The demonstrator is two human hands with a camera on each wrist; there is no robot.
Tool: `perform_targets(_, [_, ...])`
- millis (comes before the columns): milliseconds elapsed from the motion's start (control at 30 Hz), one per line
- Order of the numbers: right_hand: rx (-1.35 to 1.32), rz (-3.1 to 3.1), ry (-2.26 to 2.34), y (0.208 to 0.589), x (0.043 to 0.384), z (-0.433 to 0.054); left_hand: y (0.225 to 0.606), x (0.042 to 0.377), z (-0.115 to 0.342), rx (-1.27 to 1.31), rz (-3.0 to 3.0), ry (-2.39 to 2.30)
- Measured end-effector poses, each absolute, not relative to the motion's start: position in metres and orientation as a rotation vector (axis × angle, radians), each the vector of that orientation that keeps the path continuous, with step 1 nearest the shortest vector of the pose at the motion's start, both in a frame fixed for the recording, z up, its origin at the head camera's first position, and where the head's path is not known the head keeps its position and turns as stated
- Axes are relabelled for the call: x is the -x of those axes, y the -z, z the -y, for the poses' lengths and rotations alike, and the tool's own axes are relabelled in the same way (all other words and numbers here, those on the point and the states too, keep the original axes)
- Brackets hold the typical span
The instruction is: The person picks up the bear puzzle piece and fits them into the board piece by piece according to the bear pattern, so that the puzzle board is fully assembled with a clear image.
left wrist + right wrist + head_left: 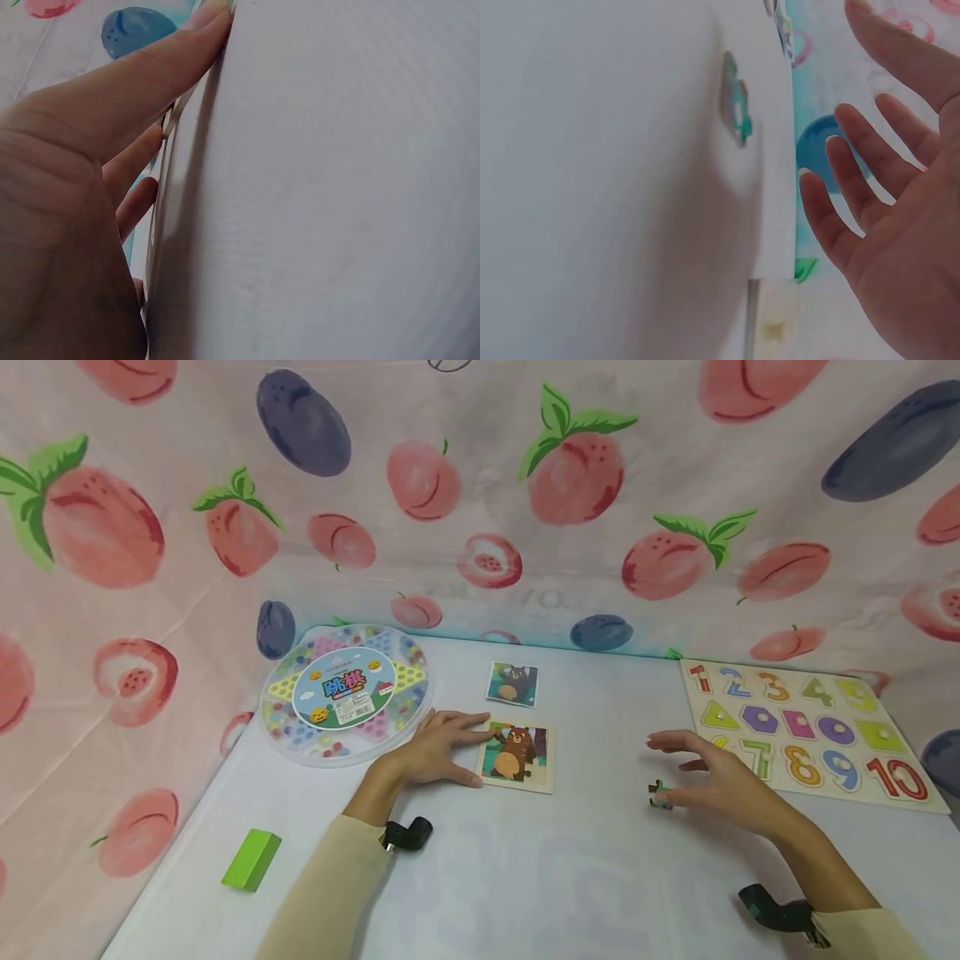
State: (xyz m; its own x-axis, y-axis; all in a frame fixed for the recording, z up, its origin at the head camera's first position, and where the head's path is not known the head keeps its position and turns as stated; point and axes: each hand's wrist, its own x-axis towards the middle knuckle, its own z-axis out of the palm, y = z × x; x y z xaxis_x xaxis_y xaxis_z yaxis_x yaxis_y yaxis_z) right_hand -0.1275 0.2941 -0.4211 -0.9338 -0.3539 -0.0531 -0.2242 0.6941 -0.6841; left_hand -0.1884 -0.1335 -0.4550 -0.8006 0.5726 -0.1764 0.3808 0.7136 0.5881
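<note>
A small square wooden jigsaw puzzle (pixel 517 756) with a brown bear picture lies flat on the table; its lower right corner shows pale bare board. My left hand (pixel 438 747) rests at the puzzle's left side, thumb at the lower edge and straight fingers at the upper corner. In the left wrist view the thumb (pixel 142 90) reaches along the edge. To the right, my right hand (pixel 723 785) hovers with fingers spread, holding nothing. Close by its thumb lies a loose jigsaw piece (pixel 658 795), brown and green, also visible in the right wrist view, apart from the fingers.
Behind the puzzle lies a matching bear picture card (pixel 513 684). A round Chinese checkers box (pixel 347 693) stands at the back left, a green block (pixel 252 860) at the front left. The wooden number board (pixel 813 731) occupies the right. A fruit-print curtain (pixel 480 485) hangs behind.
</note>
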Motion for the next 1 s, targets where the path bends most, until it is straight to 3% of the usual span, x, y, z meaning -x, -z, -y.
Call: perform_targets(1000, [0.381, -2.777, 0.930, 0.448, 0.118, -0.302, 0.455, 0.188, 0.134, -0.787, -2.576, -0.764])
